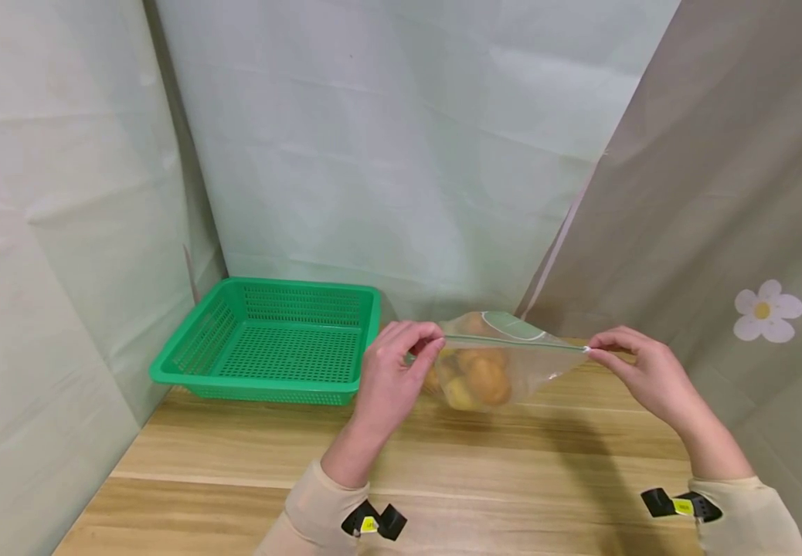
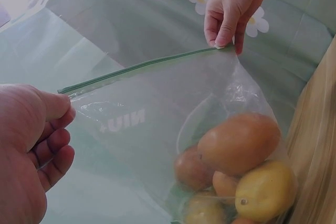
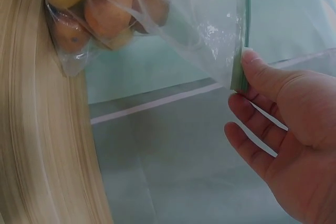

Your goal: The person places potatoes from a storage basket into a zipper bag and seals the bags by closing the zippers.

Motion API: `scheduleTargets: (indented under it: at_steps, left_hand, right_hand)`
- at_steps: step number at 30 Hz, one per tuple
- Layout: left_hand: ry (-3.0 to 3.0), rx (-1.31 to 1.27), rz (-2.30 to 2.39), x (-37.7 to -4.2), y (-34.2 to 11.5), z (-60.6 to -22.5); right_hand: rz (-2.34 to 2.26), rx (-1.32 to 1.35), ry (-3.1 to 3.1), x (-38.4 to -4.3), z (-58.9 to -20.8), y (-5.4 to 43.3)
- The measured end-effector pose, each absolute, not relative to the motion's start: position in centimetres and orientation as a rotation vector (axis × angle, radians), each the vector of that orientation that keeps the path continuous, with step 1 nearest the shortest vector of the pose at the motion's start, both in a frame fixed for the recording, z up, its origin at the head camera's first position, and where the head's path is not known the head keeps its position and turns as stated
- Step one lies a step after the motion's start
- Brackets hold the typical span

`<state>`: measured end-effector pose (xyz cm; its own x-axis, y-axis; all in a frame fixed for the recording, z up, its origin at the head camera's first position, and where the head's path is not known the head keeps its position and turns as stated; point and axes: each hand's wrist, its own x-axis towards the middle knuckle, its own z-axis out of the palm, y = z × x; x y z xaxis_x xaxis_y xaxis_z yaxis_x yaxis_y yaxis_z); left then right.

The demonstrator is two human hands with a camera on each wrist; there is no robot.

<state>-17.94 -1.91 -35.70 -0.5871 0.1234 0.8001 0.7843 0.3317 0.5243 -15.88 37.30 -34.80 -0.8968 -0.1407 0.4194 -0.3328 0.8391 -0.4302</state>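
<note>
A clear zip bag [image 1: 533,367] with a green zip strip [image 2: 142,66] is stretched between my two hands. My left hand [image 1: 397,371] pinches one top corner between thumb and forefinger. At the opposite corner my right hand [image 1: 647,374] pinches the end of the strip, its other fingers spread loosely in the right wrist view. Several round orange and yellow fruits [image 2: 265,190] lie bunched at the bottom of the bag, on the left-hand side in the head view. A larger brownish-orange one [image 2: 240,142] sits on top of them. Faint lettering shows on the plastic.
A green plastic basket [image 1: 283,351] with perforated walls stands on the wooden table [image 1: 248,440], left of the bag. Pale cloth curtains [image 1: 408,154] hang behind and at the left. On the right is a grey curtain [image 1: 686,193] with white flowers.
</note>
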Motion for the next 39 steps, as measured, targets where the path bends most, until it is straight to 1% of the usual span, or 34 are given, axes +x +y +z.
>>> scheduleTargets:
  at_steps: [24, 32, 39]
  left_hand:
    - [-1.937, -0.798, -1.279, -17.8, -1.7, -35.7]
    - [-2.035, -0.859, -1.347, -17.1, -1.2, -35.6]
    - [-2.252, -0.95, -1.354, -16.8, -0.7, -35.6]
  right_hand:
    - [0.758, 0.294, -2.703, -15.9, -35.3, 38.3]
    - [0.759, 0.272, -2.693, -15.9, -36.0, 38.9]
    - [0.763, 0.237, -2.688, -16.1, -36.9, 39.8]
